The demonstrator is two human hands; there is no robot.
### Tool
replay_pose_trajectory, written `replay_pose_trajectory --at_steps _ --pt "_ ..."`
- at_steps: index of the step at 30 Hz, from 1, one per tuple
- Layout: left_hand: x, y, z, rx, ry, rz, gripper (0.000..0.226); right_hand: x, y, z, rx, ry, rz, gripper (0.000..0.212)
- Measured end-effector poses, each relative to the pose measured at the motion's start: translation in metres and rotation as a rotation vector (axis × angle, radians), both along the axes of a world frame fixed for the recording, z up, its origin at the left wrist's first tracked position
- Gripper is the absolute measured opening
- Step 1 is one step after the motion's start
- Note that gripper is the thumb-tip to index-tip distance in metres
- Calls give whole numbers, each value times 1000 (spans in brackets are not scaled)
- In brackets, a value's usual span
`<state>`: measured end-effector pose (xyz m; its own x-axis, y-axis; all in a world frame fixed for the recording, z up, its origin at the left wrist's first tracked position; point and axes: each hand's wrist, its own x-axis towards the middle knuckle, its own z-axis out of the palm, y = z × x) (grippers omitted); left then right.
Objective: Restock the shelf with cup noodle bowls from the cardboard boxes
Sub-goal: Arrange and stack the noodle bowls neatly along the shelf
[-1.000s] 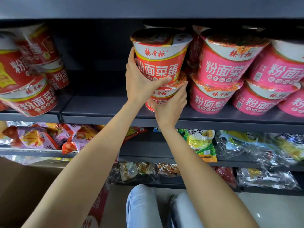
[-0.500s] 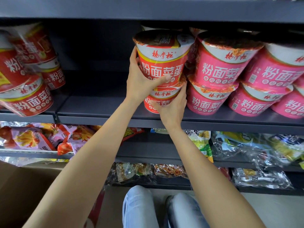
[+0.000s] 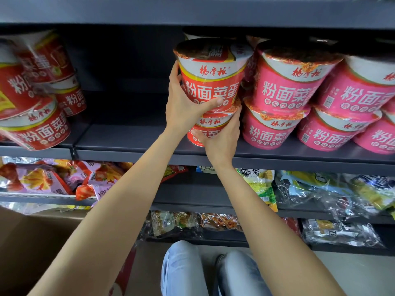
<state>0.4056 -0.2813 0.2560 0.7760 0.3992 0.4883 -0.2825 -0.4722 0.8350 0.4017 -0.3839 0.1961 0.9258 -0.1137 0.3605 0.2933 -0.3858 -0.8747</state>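
Dark metal shelf [image 3: 128, 144], hands gripping stacked glossy tapered red bowls [image 3: 210, 82]

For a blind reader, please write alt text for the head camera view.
Two bare hands set a stack of two red noodle bowls on a dark shelf: left hand grips the upper bowl, right hand the lower bowl, beside stacked pink bowls.

I see two red noodle bowls stacked upright on the shelf [image 3: 132, 144]: upper bowl [image 3: 210, 77] atop lower bowl [image 3: 208, 133].

Single head view, close, facing forward toward shelf [image 3: 213, 152], hands-level
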Motion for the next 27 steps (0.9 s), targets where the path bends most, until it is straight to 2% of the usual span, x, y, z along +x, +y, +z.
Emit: replay_pose_trajectory --at_steps 5,8,9,12,14,18,20,23,25,27 --pt "-4 -4 1 21 42 1 127 -4 1 -2 -1 14 30 119" --pt "-16 -4 5 45 131 -2 136 -19 -3 -1 -9 28 14 102" --pt "-24 -2 7 58 155 -2 132 -28 -5 -1 17 4 11 94" --pt "-66 16 7 191 164 64 88 -60 -7 -1 112 -125 78 60" --pt "-104 37 3 279 99 124 59 -76 -1 3 78 -177 180 40" --pt "-170 101 -10 399 36 224 36 -93 41 16 -169 -126 508 23" --pt "-197 138 -16 381 20 318 31 -97 74 24 -292 -91 667 20" --pt "-223 201 -25 261 -1 546 37 -100 131 35 -318 -81 809 27" --pt "-228 241 -27 197 33 660 59 -98 173 43 -279 -61 868 45" --pt "-225 271 -22 18 131 640 86 -92 217 49 -213 -22 913 69"
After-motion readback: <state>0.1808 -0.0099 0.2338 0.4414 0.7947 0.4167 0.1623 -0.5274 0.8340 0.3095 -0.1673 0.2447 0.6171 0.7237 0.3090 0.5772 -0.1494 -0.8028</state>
